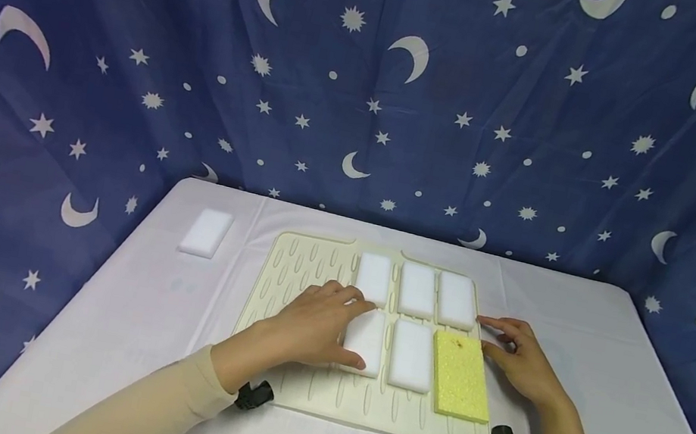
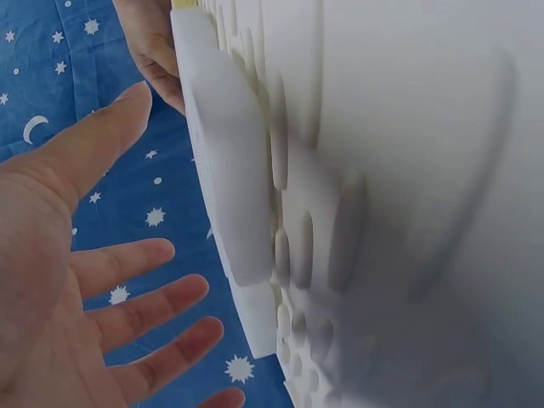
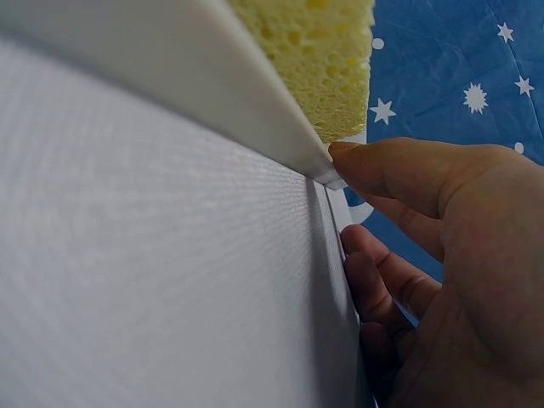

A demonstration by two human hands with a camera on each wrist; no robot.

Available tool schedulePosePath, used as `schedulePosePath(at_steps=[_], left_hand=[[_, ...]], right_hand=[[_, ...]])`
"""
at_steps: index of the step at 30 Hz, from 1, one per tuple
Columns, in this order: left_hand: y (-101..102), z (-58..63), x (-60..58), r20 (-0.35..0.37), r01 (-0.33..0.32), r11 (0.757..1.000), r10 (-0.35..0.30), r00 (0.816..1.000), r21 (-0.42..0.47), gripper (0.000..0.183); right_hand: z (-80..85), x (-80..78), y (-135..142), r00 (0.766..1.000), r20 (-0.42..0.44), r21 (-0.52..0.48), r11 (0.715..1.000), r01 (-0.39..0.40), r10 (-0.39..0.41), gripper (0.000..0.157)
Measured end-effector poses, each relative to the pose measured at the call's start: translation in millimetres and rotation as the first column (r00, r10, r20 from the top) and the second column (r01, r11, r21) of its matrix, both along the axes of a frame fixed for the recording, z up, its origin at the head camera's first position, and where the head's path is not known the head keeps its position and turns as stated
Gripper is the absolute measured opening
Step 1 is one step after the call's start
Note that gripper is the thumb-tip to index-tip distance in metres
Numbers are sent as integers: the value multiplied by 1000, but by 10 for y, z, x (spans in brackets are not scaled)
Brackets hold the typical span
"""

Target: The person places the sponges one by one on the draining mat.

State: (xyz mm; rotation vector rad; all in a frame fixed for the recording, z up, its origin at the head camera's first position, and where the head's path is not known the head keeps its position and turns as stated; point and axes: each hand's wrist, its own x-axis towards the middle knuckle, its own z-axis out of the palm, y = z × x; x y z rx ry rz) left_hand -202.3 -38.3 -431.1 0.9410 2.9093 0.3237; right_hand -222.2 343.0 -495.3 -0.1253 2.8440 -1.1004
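Observation:
My left hand (image 1: 319,324) hovers over the lower-left white sponge (image 1: 364,343) on a cream ridged mat (image 1: 297,270). In the left wrist view its fingers (image 2: 157,323) are spread apart, with a gap between them and the sponges. At the mat's right edge is my right hand (image 1: 524,362). Its thumb touches that edge beside a yellow porous sponge (image 1: 462,378), and the index fingertip reaches the edge near the upper-right white sponge (image 1: 457,300). The right hand's other fingers (image 3: 374,289) are bent and hold nothing visible.
More white sponges stand in the mat's rows: two at the back, a left one (image 1: 373,279) and a middle one (image 1: 417,290), and one in front (image 1: 412,356). Another white sponge (image 1: 205,233) lies on the white-covered table (image 1: 187,313). A blue curtain (image 1: 317,73) hangs behind.

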Motion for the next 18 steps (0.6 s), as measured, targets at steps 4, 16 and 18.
schedulePosePath(at_steps=[4,16,18], left_hand=[[-77,19,-6,4,18,1000,-18,1000,12,84],[-285,91,-38,-6,11,999,-11,1000,32,80],[-318,93,-46,-10,7,999,-7,1000,31,80]], right_hand=[[0,1,3,1000,-2,2,1000,0,0,50],[-3,-6,21,1000,-5,3,1000,-1,1,49],[-8,-5,20,1000,-2,3,1000,2,-2,50]])
